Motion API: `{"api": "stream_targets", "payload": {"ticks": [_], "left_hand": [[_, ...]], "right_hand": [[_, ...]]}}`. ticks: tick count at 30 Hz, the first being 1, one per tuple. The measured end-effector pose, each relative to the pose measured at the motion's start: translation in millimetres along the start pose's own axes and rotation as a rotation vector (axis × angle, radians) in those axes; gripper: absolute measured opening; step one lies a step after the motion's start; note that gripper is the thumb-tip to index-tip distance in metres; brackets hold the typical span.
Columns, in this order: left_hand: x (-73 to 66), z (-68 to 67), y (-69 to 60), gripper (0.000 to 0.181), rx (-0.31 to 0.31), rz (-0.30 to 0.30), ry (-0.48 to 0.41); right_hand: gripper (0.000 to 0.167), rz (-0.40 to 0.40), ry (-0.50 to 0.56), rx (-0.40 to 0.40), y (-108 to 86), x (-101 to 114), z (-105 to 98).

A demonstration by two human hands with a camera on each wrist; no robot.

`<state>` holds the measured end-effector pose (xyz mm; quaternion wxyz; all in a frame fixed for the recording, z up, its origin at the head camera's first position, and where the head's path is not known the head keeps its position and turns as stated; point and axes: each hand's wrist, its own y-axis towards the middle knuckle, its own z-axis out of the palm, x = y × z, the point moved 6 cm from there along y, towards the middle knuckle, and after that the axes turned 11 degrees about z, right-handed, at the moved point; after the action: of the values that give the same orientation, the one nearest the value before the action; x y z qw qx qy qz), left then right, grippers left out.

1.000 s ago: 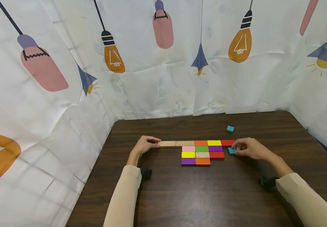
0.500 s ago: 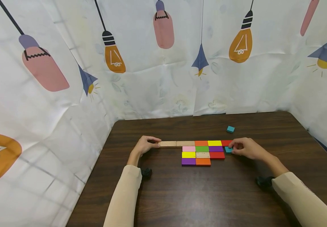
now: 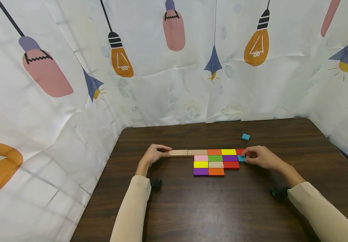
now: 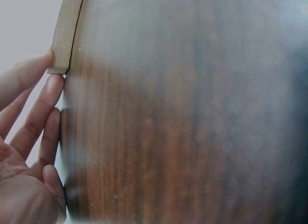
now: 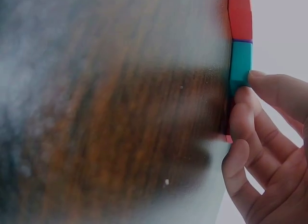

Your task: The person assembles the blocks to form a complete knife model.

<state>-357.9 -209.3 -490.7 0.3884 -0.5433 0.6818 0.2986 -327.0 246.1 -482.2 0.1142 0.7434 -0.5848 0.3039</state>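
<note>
My left hand point(image 3: 154, 154) holds the left end of a plain wooden block point(image 3: 178, 153), with thumb and a finger at its end face and edge. In the left wrist view that wooden block point(image 4: 66, 33) meets the thumb and a fingertip; the other fingers stretch out loosely. A teal block point(image 3: 241, 159) is pinched between thumb and fingers of my right hand point(image 3: 261, 157). It sits flat beside a purple block point(image 3: 229, 158), below the red block point(image 3: 240, 152) ending the top row. The right wrist view shows the teal block point(image 5: 241, 65) against another red block point(image 5: 240, 17).
Several coloured blocks lie in stepped rows, including a pink block point(image 3: 201, 158), a green block point(image 3: 215, 158) and a lower orange block point(image 3: 216, 172). Another teal block point(image 3: 245, 137) lies apart at the back right of the brown table point(image 3: 198, 208). A patterned cloth point(image 3: 174, 90) hangs behind.
My right hand has slid the teal block leftward until it stands against the purple block in the second row. The left hand stays at the end of the wooden block.
</note>
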Motion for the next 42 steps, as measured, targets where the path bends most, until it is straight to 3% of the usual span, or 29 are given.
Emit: {"api": "stream_targets", "payload": {"ticks": [18,26,35,42], "left_hand": [[-0.1,-0.9,-0.6,0.024,-0.006,-0.011,-0.012],[-0.5,-0.8,-0.4,0.025,-0.003,-0.016,-0.017],[0.2,-1.6,-1.4,0.025,-0.006,-0.011,-0.007],[0.1,-1.1,-0.7,0.025,-0.002,-0.006,-0.009]], "right_hand": [[0.017,-0.015,0.008,0.012,1.9,1.9,-1.0],[0.021,-0.025,0.078,-0.016,5.3,-2.1,-20.4],[0.037,0.052,0.174,-0.107,28.5,-24.7,-47.5],[0.05,0.133,0.175,-0.079,48.1,-44.3,-49.0]]}}
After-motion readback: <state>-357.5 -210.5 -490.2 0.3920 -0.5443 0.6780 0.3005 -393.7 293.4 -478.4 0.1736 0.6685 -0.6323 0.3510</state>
